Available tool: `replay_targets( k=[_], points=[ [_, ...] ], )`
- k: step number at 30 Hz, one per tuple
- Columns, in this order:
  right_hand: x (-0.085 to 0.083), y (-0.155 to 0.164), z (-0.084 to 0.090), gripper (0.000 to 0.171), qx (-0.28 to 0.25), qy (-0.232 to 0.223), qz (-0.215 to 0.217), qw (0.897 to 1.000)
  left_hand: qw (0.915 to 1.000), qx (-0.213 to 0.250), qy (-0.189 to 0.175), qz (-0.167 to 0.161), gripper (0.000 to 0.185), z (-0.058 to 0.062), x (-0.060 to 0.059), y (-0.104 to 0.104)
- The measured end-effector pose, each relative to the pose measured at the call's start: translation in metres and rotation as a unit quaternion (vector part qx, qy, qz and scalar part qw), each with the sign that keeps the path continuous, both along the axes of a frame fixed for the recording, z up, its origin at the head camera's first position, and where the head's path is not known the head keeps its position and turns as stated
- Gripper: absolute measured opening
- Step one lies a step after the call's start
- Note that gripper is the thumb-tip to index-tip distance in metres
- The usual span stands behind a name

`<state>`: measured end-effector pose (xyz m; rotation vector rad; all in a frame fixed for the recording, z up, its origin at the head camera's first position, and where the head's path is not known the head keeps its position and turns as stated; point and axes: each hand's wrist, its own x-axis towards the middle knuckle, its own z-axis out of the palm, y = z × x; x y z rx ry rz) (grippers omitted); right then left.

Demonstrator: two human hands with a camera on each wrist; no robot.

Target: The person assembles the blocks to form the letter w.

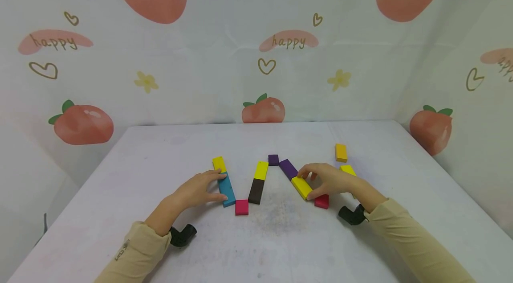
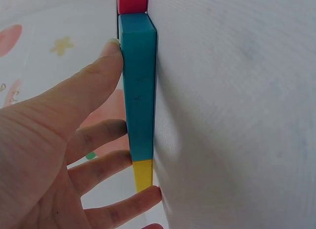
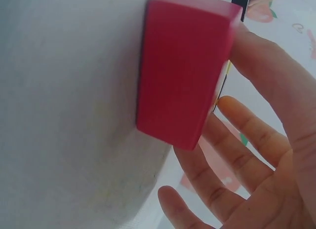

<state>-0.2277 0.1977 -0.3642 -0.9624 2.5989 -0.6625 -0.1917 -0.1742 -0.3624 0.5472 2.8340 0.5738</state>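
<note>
Teal block touched by straight left hand, yellow block pinched in right hand

A teal block is lying against the left fingers, with a yellow block beyond it and a pink block just past its near end. Under the right fingers a yellow bar is showing, a red block beside the thumb. The desk is looking pale grey-white; the backdrop is showing peaches.
</note>
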Motion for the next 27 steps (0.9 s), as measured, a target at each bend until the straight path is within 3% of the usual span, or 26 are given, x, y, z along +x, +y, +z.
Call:
replay_targets(
  k=[11, 17, 27],
  points=[
    [0.003, 0.01, 0.005, 0.053, -0.03, 0.009, -0.006, 0.999, 1.0, 0.0, -0.002, 0.0, 0.066, 0.0, 0.0, 0.0],
    [0.008, 0.021, 0.011, 0.045, -0.022, -0.024, -0.045, 0.998, 1.0, 0.002, -0.003, 0.001, 0.066, 0.0, 0.0, 0.001],
    [0.02, 0.034, 0.009, 0.042, -0.008, -0.032, -0.045, 0.998, 1.0, 0.003, -0.002, 0.0, 0.066, 0.001, 0.001, 0.001]
  ],
)
